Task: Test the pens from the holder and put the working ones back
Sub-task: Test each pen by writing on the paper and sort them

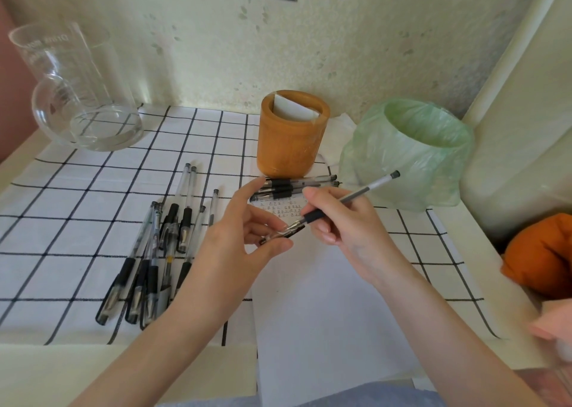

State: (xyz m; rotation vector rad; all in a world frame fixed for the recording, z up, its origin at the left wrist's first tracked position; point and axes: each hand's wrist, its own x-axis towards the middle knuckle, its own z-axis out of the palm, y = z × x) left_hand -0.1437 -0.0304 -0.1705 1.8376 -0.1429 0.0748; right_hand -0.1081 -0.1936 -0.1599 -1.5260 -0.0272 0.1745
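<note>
1. R hand (pixel 346 220) pinches the pen (pixel 356 194) at its black grip, thumb + fingers clamped round it. The barrel slants up-right toward the green-bagged bin (pixel 411 152).
2. L hand (pixel 244 236) pinches the cap (pixel 278 234) btw thumb and fingertips. The pen tip sits at the cap mouth, above the paper (pixel 325 298). Can't tell if the cap is going on or coming off.
3. Holder (pixel 291 134) stands behind, no pens visible in it. A few pens (pixel 294 185) lie just in front of it; a bigger pile (pixel 154 258) lies left on the checked cloth (pixel 77 220).
4. Risks, my guess:
   - Tip misses the cap mouth: ink on fingers.
   - Cap slips from the light pinch and rolls off.
   - The two groups lie near each other, so a pen set in the wrong one = dud back in holder.
</note>
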